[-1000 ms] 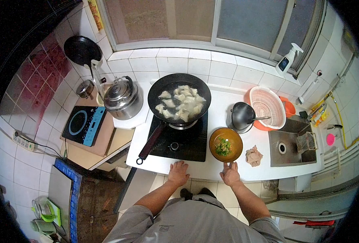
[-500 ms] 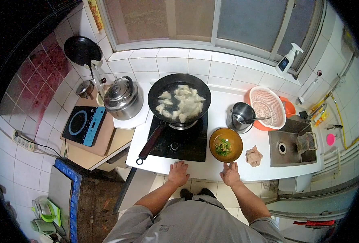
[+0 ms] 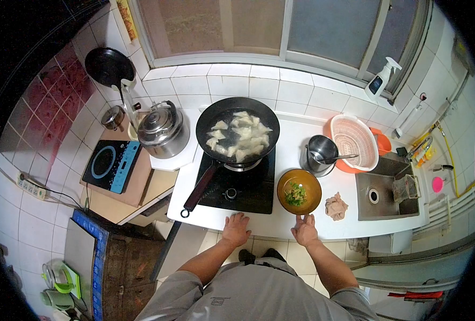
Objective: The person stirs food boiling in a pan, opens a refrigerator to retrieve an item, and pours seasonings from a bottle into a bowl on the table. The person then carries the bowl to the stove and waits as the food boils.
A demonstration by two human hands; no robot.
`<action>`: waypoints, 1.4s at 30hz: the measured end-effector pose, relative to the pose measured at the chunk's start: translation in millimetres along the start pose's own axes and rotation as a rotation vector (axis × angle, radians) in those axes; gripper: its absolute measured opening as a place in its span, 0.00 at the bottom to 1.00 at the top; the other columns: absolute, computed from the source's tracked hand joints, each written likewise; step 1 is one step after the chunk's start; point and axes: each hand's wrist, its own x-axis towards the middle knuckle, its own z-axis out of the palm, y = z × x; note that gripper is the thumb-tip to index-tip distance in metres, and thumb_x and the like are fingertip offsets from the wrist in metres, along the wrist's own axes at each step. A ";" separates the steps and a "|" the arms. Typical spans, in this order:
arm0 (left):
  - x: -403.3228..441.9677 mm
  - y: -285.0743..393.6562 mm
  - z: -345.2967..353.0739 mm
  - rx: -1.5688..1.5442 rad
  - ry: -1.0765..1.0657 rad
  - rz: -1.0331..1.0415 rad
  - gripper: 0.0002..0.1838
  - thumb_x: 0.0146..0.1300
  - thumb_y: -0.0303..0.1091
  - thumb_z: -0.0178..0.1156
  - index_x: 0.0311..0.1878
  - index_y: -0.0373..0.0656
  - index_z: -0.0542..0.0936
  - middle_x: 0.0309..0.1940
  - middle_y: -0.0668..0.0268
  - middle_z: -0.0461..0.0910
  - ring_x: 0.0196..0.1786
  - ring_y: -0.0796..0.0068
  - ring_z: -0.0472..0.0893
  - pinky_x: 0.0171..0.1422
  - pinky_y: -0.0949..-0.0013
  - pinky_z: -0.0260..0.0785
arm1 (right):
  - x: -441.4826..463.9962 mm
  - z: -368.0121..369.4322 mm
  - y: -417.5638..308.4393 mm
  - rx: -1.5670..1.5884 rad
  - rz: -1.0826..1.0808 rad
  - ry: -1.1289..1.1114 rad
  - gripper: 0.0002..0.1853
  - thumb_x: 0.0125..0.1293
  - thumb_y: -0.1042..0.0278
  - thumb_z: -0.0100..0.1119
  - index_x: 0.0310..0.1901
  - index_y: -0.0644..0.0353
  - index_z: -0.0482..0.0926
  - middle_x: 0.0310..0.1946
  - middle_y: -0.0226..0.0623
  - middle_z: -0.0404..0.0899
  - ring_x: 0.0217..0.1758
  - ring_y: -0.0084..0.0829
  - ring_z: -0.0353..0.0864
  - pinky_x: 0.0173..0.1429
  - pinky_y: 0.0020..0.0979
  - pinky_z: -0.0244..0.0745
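My left hand (image 3: 237, 229) rests on the counter's front edge below the black stove (image 3: 237, 187), its fingers spread and holding nothing. At the edge just below the amber bowl (image 3: 313, 184) lies my right hand (image 3: 304, 230), empty, fingers apart, fingertips close to the rim. Chopped greens (image 3: 295, 193) sit inside the bowl. On the burner stands a black wok (image 3: 205, 128), its long handle (image 3: 200, 188) pointing down-left. Several pale dumplings (image 3: 242, 138) lie in the liquid in the wok.
A steel kettle (image 3: 164, 134) and an induction cooker (image 3: 110, 165) are at the left. To the right are a metal pot (image 3: 309, 160) with a ladle, a colander (image 3: 352, 139), a crumpled cloth (image 3: 336, 206) and the sink (image 3: 374, 211). A spray bottle (image 3: 382, 77) stands by the window.
The dumplings have shifted a little in the wok. The dark ladle bowl seen over the pot one second ago now sits lower inside it. Both my hands have stayed in place.
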 end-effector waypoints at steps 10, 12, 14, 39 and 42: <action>-0.6 -0.6 0.5 -0.004 0.003 0.010 0.31 0.57 0.47 0.60 0.62 0.45 0.66 0.64 0.58 0.60 0.67 0.56 0.58 0.70 0.44 0.51 | -1.8 -21.0 -7.8 0.029 0.014 -0.017 0.37 0.62 0.52 0.51 0.65 0.73 0.58 0.59 0.54 0.68 0.70 0.54 0.53 0.75 0.50 0.39; -0.4 -1.6 1.7 -0.002 0.009 0.015 0.31 0.57 0.47 0.60 0.62 0.45 0.66 0.64 0.59 0.60 0.67 0.56 0.58 0.70 0.44 0.51 | -2.5 -24.1 -8.3 0.049 0.016 -0.021 0.38 0.62 0.52 0.52 0.66 0.73 0.57 0.59 0.55 0.68 0.70 0.54 0.53 0.75 0.49 0.39; -0.8 -2.2 1.9 -0.007 0.015 0.023 0.31 0.57 0.47 0.60 0.62 0.45 0.66 0.64 0.59 0.60 0.67 0.56 0.58 0.70 0.44 0.52 | -2.0 -22.9 -7.8 0.057 0.014 -0.020 0.38 0.61 0.53 0.52 0.66 0.73 0.57 0.58 0.56 0.68 0.70 0.54 0.53 0.75 0.49 0.40; 0.6 -4.6 7.7 0.018 0.049 0.040 0.30 0.55 0.46 0.62 0.59 0.44 0.68 0.64 0.58 0.62 0.67 0.56 0.59 0.69 0.43 0.52 | -1.4 -9.8 -3.4 0.021 -0.022 0.045 0.39 0.61 0.52 0.54 0.66 0.73 0.56 0.57 0.53 0.71 0.68 0.53 0.56 0.74 0.52 0.41; 0.4 -4.6 8.0 0.021 0.046 0.042 0.30 0.55 0.46 0.62 0.59 0.44 0.68 0.64 0.57 0.62 0.67 0.56 0.59 0.69 0.43 0.52 | -0.7 -13.4 -4.6 0.040 -0.009 0.016 0.39 0.61 0.52 0.54 0.66 0.73 0.56 0.58 0.54 0.70 0.69 0.53 0.55 0.74 0.52 0.40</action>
